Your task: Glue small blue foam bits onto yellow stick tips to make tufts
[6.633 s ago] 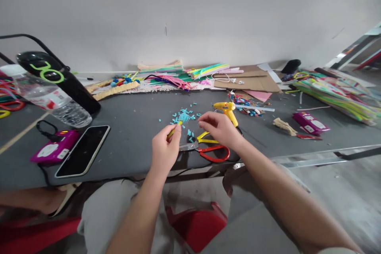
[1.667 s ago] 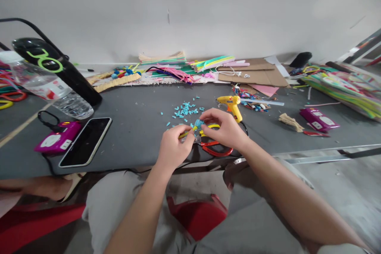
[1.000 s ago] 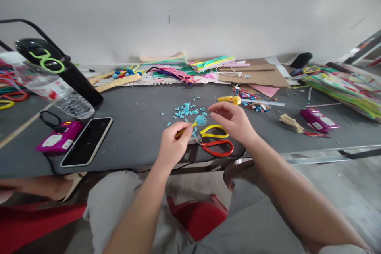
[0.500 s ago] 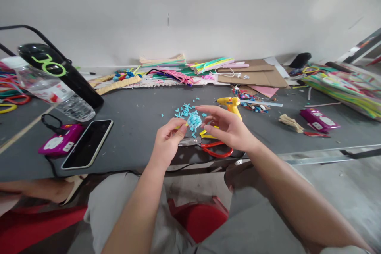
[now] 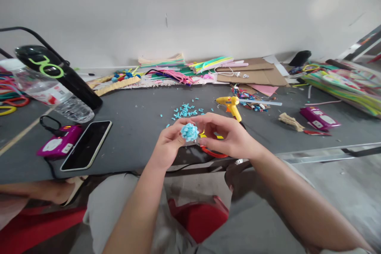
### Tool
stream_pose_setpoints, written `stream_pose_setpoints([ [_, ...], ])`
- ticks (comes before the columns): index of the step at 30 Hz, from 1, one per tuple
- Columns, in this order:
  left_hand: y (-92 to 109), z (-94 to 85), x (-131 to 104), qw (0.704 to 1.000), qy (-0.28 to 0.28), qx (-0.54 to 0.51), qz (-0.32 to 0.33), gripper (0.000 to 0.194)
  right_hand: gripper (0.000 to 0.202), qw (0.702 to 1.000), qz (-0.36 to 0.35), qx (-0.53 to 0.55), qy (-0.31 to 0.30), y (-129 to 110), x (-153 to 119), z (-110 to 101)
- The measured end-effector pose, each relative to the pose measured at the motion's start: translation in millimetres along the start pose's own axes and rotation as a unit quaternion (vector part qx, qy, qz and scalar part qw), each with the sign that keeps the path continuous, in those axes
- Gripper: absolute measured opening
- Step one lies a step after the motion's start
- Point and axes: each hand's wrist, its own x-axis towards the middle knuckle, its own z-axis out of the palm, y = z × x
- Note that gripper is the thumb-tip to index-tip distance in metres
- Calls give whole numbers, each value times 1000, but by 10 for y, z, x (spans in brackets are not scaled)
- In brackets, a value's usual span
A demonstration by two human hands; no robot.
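A round cluster of light blue pieces [image 5: 189, 131] is held between thumb and fingers of my left hand [image 5: 169, 143]. My right hand [image 5: 228, 135] is beside it on the right, fingers curved and apart, with its fingertips close to the cluster; I cannot tell whether they touch it. Loose blue pieces [image 5: 185, 110] lie scattered on the dark table just beyond my hands. Red-handled scissors [image 5: 214, 153] are partly hidden under my right hand, near yellow bits [image 5: 219, 137]. Behind that hand lies a yellow glue gun [image 5: 230, 105].
At the left are a phone [image 5: 87, 145], a purple power socket [image 5: 61, 141], a plastic bottle [image 5: 56, 91] and a black bottle [image 5: 67, 75]. Fuzzy craft stems [image 5: 175, 75] and cardboard [image 5: 253, 75] line the wall. Another purple socket [image 5: 319, 119] is on the right.
The blue cluster has come toward me and slightly left, lifted in my left hand. My right hand has moved a little nearer my body, uncovering more loose pieces and covering more of the scissors.
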Motion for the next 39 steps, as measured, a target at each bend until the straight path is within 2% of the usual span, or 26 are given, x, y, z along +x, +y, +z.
stream_pose_setpoints([
  [5, -25, -14, 5, 1000, -16, -14, -14, 16, 38, 996, 16, 91, 1, -28, -10, -9],
  [13, -3, 53, 20, 999, -29, -10, -18, 14, 14, 980, 35, 181, 80, -31, 74, 81],
  [16, -3, 72, 21, 999, -25, -17, -27, 13, 20, 980, 48, 168, 96, -34, 83, 100],
  [22, 8, 86, 13, 998, -7, -46, -32, 14, 31, 980, 47, 178, 77, -1, 62, 80],
  [25, 34, 92, 10, 997, 13, -64, -36, 18, 41, 973, 48, 198, 106, 40, 82, 39],
  [29, 68, 100, 13, 995, 41, -88, -38, 18, 52, 969, 69, 171, 164, 125, 117, -79],
  [34, 133, 110, 22, 990, 48, -126, -40, 17, 57, 962, 63, 159, 212, 274, 123, -252],
  [36, 174, 99, 24, 987, 53, -145, -35, 15, 56, 964, 54, 156, 211, 330, 111, -285],
  [39, 237, 62, 26, 984, 77, -161, -29, 12, 53, 976, 40, 138, 163, 379, 95, -264],
])
